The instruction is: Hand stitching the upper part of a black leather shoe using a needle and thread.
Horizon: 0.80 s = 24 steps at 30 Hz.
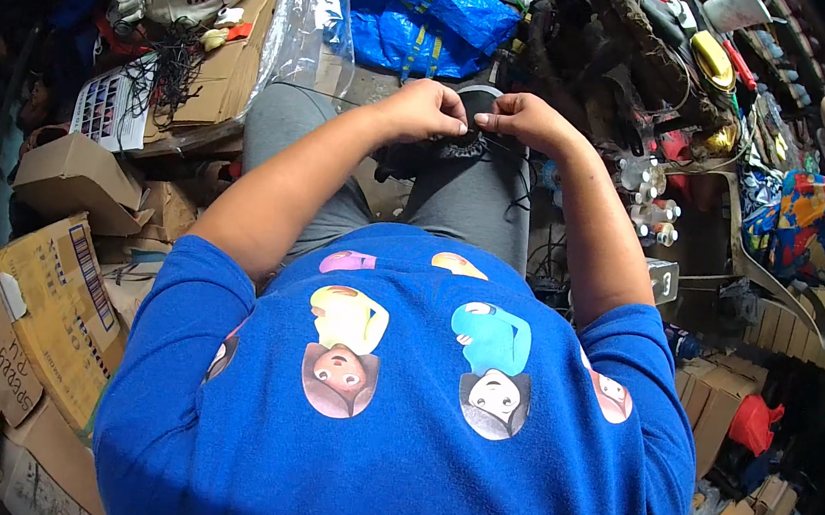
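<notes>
Right grip (529,121) beside dark shoe-like item (476,102)

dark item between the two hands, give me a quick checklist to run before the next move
1. Left hand at the item: ok; left hand is over it, thumb and fingers pinched.
2. Right hand at the item: ok; right hand faces the left, also pinched.
3. What the fingertips grip: cannot tell; too small to see.
4. Item firmly supported: cannot tell; the dark item is by the right knee, its underside hidden.
5. View of the item unblocked: not ok; the hands partly cover it.
</notes>
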Available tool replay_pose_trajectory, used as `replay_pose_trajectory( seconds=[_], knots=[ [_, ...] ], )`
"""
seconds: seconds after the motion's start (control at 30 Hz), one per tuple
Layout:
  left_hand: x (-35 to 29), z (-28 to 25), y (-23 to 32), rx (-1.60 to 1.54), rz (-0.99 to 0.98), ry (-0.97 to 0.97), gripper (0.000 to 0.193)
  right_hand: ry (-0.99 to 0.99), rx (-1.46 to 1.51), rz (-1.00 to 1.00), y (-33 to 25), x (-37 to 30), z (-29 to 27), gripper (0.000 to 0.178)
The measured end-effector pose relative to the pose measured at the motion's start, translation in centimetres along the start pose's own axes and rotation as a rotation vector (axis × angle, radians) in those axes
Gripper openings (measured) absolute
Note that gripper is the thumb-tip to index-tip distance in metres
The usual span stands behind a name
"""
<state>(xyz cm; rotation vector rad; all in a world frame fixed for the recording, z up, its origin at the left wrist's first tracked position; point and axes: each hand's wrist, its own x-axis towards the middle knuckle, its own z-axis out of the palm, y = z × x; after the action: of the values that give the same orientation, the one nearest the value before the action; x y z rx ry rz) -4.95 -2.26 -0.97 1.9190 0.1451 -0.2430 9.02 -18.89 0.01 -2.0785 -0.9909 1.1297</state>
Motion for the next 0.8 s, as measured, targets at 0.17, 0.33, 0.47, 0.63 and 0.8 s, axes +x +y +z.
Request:
replay_pose_trajectory(
  seconds=[0.17,0.33,0.47,0.63,0.8],
  knots=[
    [-1.0,-1.9,1.5,-0.686,-0.182,-0.221,0.006,0.003,0.058,0.006,1.1,-0.4,-0.3,0.036],
    [-0.7,-1.5,1.0,-0.597,-0.160,-0.124,0.009,-0.005,0.036,0.006,1.1,0.1,-0.1,0.036],
    [-0.4,-0.9,1.5,-0.526,-0.126,0.015,0.009,-0.016,0.025,0.011,1.4,0.3,-0.2,0.035],
    [-0.9,-1.3,1.2,-0.489,-0.178,0.011,0.009,0.010,0.040,-0.022,1.0,0.2,0.1,0.037],
    [-1.3,-5.0,0.9,-0.195,-0.225,-0.015,0.023,-0.010,0.002,-0.005,0.4,0.2,0.0,0.039]
  ],
)
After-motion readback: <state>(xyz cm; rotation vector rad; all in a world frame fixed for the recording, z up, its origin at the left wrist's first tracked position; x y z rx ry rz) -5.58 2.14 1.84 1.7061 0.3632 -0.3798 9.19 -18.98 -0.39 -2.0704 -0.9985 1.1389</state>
